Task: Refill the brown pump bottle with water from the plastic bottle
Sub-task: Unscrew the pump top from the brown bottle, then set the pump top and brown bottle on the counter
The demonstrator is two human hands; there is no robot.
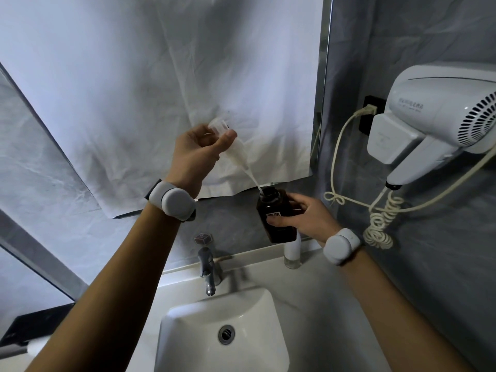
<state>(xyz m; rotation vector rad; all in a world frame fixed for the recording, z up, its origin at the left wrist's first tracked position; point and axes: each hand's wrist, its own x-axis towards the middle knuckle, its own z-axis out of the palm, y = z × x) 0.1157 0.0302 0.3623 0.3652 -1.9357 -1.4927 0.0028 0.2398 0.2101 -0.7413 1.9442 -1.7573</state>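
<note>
Since the left hand (198, 149) fingers pinch the upended plastic bottle (236, 154) above, its mouth meets, I think, the brown pump bottle (279, 216) neck, right hand (308, 213) fingers wrapped below steadying it.

We see a clear, thin plastic bottle (236, 151), slightly cloudy and glossy, above a brown pump bottle (279, 218) of dark translucent plastic with a smooth sheen. Behind them hangs a white cloth (161, 89), matt and heavily creased. The faucet (208, 269) is polished metal, bright with reflections. The sink (214, 312) looks like glazed white ceramic, smooth and glossy, set in a pale, smooth counter (322, 304). The wall (402, 36) is grey, marble-like tile. The hair dryer (440, 114) is white glossy plastic, its coiled cord (381, 224) dull cream.
</note>
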